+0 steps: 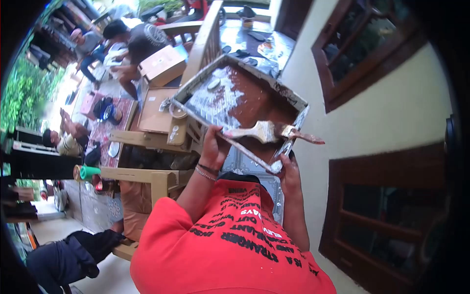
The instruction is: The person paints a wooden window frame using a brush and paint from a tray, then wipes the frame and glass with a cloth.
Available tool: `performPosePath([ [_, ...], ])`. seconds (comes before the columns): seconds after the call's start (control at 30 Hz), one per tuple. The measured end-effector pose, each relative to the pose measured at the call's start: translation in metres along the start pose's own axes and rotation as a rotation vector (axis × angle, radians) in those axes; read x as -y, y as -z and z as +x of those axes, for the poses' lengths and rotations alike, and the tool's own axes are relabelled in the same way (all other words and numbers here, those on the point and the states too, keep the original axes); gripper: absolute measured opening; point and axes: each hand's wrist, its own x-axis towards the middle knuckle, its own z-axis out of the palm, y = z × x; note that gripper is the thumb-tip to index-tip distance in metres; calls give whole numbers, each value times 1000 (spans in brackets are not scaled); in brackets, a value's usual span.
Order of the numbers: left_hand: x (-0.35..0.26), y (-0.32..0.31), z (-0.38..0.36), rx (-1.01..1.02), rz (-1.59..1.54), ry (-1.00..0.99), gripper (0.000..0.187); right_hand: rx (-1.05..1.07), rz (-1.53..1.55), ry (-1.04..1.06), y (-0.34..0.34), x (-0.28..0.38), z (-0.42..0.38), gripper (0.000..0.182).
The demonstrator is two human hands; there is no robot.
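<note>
A paint tray (262, 90), its rim crusted with dried paint and brown and white paint spread over its inside, is held out in front of me. My left hand (214, 148) is closed round the near left edge. My right hand (289, 172) grips the near corner, thumb on the rim. Across the near end of the tray lies a white-handled paintbrush (252, 132). A second paintbrush (304, 136) with a reddish handle sticks out past the right side. A small round pale lid (214, 84) rests in the white paint.
Wooden chairs (156, 181) and cardboard boxes (162, 64) stand on the left. Several people sit beyond them, one person (139, 46) near the boxes. A wall (313, 161) with a brown-framed window (364, 46) runs along the right. A paint can (247, 19) stands at the far end.
</note>
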Motion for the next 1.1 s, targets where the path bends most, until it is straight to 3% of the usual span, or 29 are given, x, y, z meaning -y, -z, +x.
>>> performPosePath([
  [0.1, 7, 32, 3, 95, 206, -67, 11, 189, 36, 67, 19, -25, 14, 21],
  [0.17, 4, 26, -22, 131, 280, -155, 18, 197, 140, 103, 17, -34, 18, 18],
  [0.23, -5, 11, -70, 6, 458, -343, 27, 159, 121, 96, 16, -38, 18, 20],
  [0.37, -46, 83, -87, -287, 722, -593, 37, 169, 112, 128, 8, -51, 16, 34],
  [0.43, -59, 147, -58, -470, 1086, -649, 33, 130, 66, 175, -2, -54, 9, 22],
  [0.47, -55, 155, -54, -464, 1082, -653, 33, 131, 65, 182, -4, -55, 8, 22],
  [0.53, -46, 166, -39, -621, 1625, -548, 32, 170, 135, 139, -2, -61, 12, 40],
  [0.57, -36, 177, -26, -613, 1619, -538, 32, 165, 158, 109, 0, -62, 14, 40],
  [0.63, -21, 197, -1, -522, 2075, -711, 38, 182, 182, 85, -1, -64, 13, 41],
  [0.67, -14, 202, 7, -447, 2111, -821, 38, 182, 177, 68, -2, -63, 12, 43],
  [0.77, -4, 190, 17, -410, 2259, -864, 33, 139, 121, 75, 0, -62, 17, 56],
  [0.9, -8, 181, 14, -399, 2350, -681, 22, 102, 33, 27, 6, -51, 20, 65],
  [0.97, -17, 176, 9, -363, 2292, -775, 20, 108, 50, 51, 4, -43, 18, 65],
  [1.1, -34, 150, -20, -554, 1748, -846, 21, 96, -102, 7, 6, -33, 19, 73],
])
